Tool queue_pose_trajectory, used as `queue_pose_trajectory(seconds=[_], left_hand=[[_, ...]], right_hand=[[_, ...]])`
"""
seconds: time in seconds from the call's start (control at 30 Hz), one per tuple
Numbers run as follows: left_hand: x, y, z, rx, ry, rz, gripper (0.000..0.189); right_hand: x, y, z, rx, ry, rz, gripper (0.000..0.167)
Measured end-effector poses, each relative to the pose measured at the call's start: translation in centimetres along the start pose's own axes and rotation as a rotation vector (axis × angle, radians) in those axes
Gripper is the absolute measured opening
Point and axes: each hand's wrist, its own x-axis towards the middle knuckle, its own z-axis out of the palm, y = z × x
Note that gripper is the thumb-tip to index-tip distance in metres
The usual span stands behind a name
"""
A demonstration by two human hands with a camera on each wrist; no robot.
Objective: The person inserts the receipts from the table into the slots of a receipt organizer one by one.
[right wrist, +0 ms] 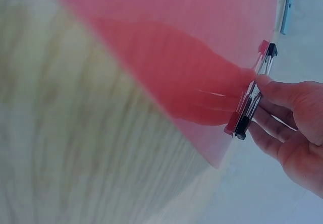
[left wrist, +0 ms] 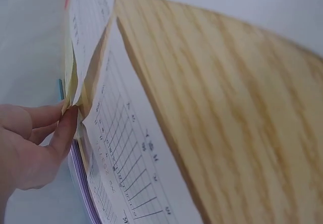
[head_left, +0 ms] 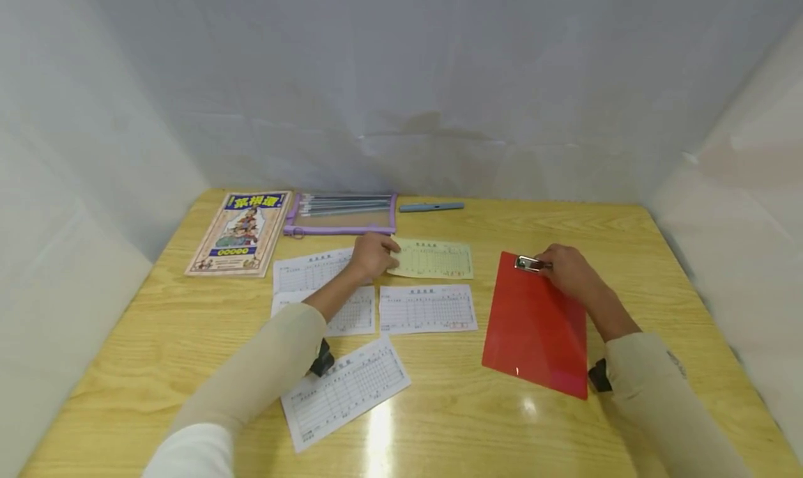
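Note:
My left hand (head_left: 374,255) pinches the left edge of a pale yellow printed form slip (head_left: 433,258) between thumb and fingers. In the left wrist view, the thumb and fingertips (left wrist: 68,114) meet at the corner of the paper. At the right, my right hand (head_left: 571,272) grips the metal clip (head_left: 530,263) at the top of a red clipboard (head_left: 533,332). The right wrist view has thumb and fingers around the clip (right wrist: 252,95), with the hand mirrored in the glossy red board. Just below the yellow slip lies a white form slip (head_left: 428,309).
Another white slip (head_left: 345,394) lies slanted nearer the front, and two more (head_left: 314,270) lie partly under my left arm. Along the back are an illustrated booklet (head_left: 241,234), a purple-edged zip pouch (head_left: 341,220) holding pencil-like sticks and a blue pen (head_left: 431,207). White sheeting encloses the wooden table (head_left: 439,408).

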Motion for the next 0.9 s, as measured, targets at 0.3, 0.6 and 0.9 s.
queue_pose_trajectory(seconds=[0.3,0.6,0.9], left_hand=[[-0.1,0.2,-0.6,-0.188,0.016,-0.049,0.032],[-0.9,1.7,-0.8,-0.435,-0.089,-0.042,0.033],[-2.4,3.4,0.8,-0.564,-0.221,-0.035,0.031]], right_hand=[[-0.4,-0.7,0.2,-0.011,-0.014,-0.026,0.023],[-0.8,-1.3,0.4,-0.027,0.005,-0.046,0.019],[-0.9,-1.4,0.4,-0.026,0.031,-0.055,0.019]])
